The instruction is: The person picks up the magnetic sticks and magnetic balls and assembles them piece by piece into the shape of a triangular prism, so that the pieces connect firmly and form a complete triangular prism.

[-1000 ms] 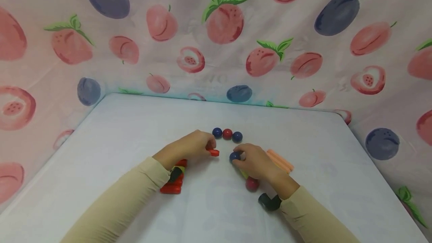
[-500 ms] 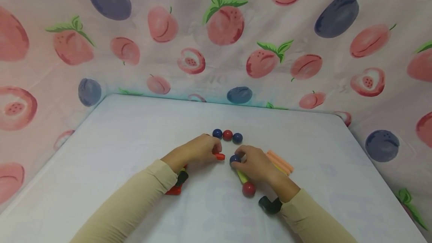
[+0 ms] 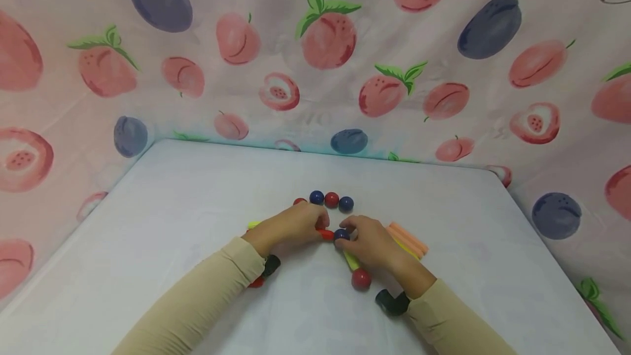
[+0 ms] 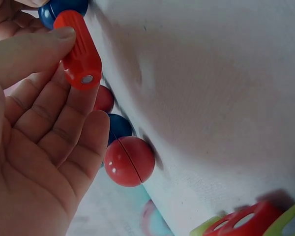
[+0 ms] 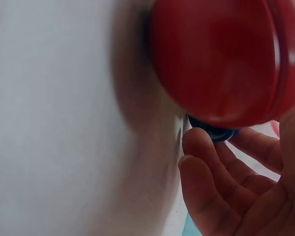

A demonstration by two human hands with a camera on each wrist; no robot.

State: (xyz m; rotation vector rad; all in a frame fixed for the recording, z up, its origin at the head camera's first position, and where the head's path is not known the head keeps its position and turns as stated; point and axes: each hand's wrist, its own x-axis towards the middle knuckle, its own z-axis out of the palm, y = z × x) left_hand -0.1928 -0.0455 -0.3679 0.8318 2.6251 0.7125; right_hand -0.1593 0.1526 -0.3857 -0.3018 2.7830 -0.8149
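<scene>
My left hand (image 3: 296, 225) pinches a red magnetic stick (image 4: 83, 49) between thumb and fingers. The stick's far end touches a blue ball (image 3: 341, 237). My right hand (image 3: 372, 241) holds that ball between thumb and fingers, low over the white table. From the blue ball a yellow-green stick (image 3: 351, 260) runs toward the near side, ending in a red ball (image 3: 361, 279). This red ball looms large in the right wrist view, hiding most of the blue one there.
Behind the hands, a row of red and blue balls (image 3: 332, 200) sits on the table (image 3: 197, 190). Orange sticks (image 3: 409, 239) and a yellow one lie beyond my right hand. Red and yellow-green sticks (image 4: 250, 219) lie partly under my left forearm.
My left hand has moved right and slightly nearer, bringing the red stick from a gap away to contact with the blue ball. The near red ball has shifted slightly left and nearer.
</scene>
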